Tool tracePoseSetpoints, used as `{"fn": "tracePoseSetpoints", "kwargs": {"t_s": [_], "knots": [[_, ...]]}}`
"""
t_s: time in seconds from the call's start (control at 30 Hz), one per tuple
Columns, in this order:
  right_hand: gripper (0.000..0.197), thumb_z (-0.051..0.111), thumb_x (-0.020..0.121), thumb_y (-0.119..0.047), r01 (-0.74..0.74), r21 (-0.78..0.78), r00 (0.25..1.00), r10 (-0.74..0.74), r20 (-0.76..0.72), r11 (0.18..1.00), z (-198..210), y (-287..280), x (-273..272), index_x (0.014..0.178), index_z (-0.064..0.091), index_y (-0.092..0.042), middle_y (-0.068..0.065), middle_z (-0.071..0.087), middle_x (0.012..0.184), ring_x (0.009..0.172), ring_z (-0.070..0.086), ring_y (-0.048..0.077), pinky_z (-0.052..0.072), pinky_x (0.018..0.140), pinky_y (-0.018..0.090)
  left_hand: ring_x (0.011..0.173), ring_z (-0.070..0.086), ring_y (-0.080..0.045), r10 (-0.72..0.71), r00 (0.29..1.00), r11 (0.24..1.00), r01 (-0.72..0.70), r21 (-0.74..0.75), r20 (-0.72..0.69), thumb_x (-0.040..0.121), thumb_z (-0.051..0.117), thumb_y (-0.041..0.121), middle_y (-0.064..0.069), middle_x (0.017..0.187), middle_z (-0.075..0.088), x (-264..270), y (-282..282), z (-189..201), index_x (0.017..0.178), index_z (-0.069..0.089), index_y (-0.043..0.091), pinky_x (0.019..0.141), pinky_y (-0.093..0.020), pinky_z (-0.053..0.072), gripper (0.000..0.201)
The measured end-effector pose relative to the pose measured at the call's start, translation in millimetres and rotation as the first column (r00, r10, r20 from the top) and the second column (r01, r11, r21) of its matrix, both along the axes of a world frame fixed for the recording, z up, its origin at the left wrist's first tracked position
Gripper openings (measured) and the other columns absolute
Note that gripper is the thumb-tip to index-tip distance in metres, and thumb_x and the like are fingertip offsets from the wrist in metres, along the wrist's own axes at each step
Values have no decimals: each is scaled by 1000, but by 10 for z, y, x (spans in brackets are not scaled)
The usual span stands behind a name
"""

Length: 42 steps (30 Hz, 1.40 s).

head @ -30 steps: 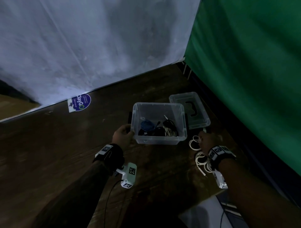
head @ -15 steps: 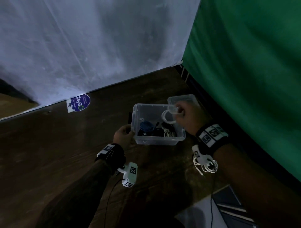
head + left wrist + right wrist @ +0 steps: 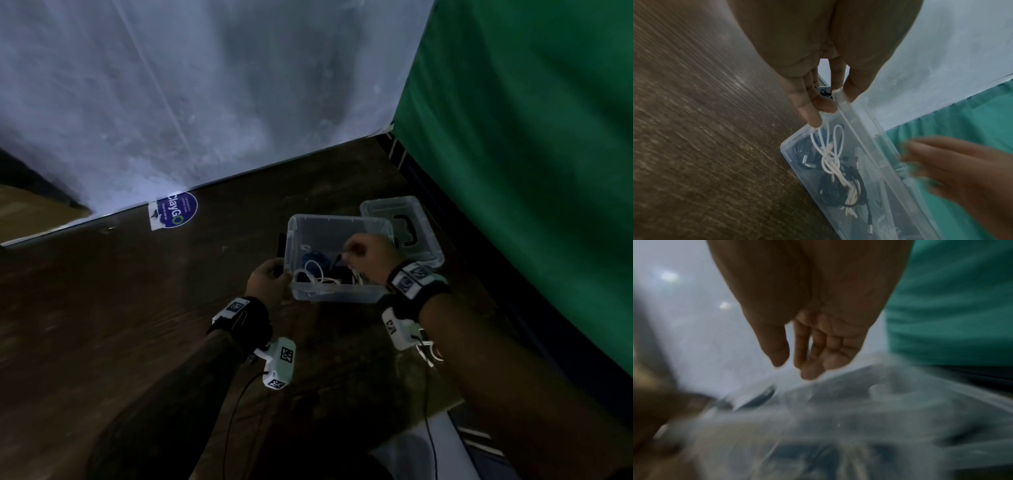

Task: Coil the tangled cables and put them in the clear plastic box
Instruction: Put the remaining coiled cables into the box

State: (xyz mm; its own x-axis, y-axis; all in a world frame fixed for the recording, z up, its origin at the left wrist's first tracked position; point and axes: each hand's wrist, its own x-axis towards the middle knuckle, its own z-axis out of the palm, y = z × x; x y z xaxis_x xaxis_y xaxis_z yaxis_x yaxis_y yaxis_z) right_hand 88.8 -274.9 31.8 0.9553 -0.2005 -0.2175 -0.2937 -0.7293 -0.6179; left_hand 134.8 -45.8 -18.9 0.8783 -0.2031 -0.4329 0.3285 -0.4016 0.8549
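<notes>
white cable (image 3: 313,275): now lies in clear box (image 3: 342,297), frame centre.
right hand (image 3: 368,255): your grip released, empty.
left hand (image 3: 269,281): clamps box wall.

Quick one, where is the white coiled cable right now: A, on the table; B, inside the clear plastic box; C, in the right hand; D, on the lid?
B: the white coiled cable lies inside the clear plastic box, and the right hand above it holds nothing.

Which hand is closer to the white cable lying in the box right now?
Left. The left hand grips the clear box corner touching the white cable; the right hand hovers open above the box.
</notes>
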Motion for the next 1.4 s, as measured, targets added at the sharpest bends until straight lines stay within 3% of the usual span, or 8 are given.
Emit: {"fn": "tracePoseSetpoints", "kwargs": {"t_s": [0.2, 0.37, 0.47, 0.7, 0.9, 1.03, 1.17, 1.4], "knots": [[8, 68, 88, -16, 363, 21, 921, -362, 146, 932, -44, -1060, -852, 96, 68, -16, 0, 65, 87, 84, 62, 19, 43, 75, 25, 85, 65, -15, 7, 1000, 1000, -8, -26, -18, 94, 57, 12, -1, 105, 64, -7, -55, -66, 119, 59, 20, 63, -23, 53, 27], [39, 72, 84, -23, 158, -314, 835, -297, -464, 936, -848, -1399, -1480, 119, 63, -10, 12, 64, 124, 117, 58, 31, 42, 102, 34, 85, 67, -17, 41, 999, 999, -41, -36, 19, 92, 59, 15, -1, 103, 67, -20, -129, -119, 110, 63, 26, 71, -33, 58, 22], [51, 74, 81, -22, 177, -330, 767, -340, -543, 927, -1135, -1388, -1681, 127, 56, -10, 11, 58, 132, 123, 54, 32, 41, 106, 40, 88, 68, -20, 50, 998, 999, -50, -20, 35, 91, 61, 17, -1, 103, 68, -27, -138, -109, 112, 63, 24, 77, -38, 58, 23], [35, 59, 93, -38, 162, -291, 799, -299, -523, 943, -990, -1358, -1620, 107, 67, -7, 14, 69, 114, 108, 63, 29, 46, 97, 34, 90, 67, -20, 40, 998, 999, -40, -3, 43, 92, 61, 18, -3, 107, 67, -19, -141, -126, 118, 63, 20, 72, -31, 56, 27], [19, 66, 87, -26, 423, -243, 852, -475, -222, 873, -207, -1498, -1369, 71, 56, -24, 12, 68, 94, 79, 57, 23, 41, 69, 27, 83, 68, -20, 50, 998, 999, -49, -9, 35, 92, 60, 16, -4, 102, 68, -36, -154, -100, 113, 63, 21, 66, -30, 57, 22], [7, 65, 87, -18, 429, -62, 903, -429, 21, 901, 242, -1222, -979, 80, 61, -17, 7, 63, 87, 79, 57, 23, 37, 69, 27, 83, 68, -24, 62, 997, 998, -61, -22, 47, 92, 60, 15, -6, 103, 68, -44, -158, -103, 116, 63, 19, 64, -32, 57, 24], [6, 70, 85, -16, 232, 32, 960, -235, 151, 972, 362, -701, -511, 89, 66, -14, 1, 63, 85, 80, 58, 16, 43, 69, 26, 85, 68, -26, 72, 997, 997, -71, -28, 29, 92, 60, 14, -5, 102, 68, -54, -165, -87, 111, 63, 22, 73, -39, 59, 21], [10, 70, 86, -14, 80, -25, 997, -81, -21, 996, -149, -99, 24, 95, 70, -9, 9, 71, 94, 90, 67, 24, 58, 82, 40, 70, 67, -19, 34, 998, 999, -35, 9, 45, 91, 58, 9, -2, 91, 69, -34, -157, -69, 111, 64, 19, 62, -32, 58, 23]]}}
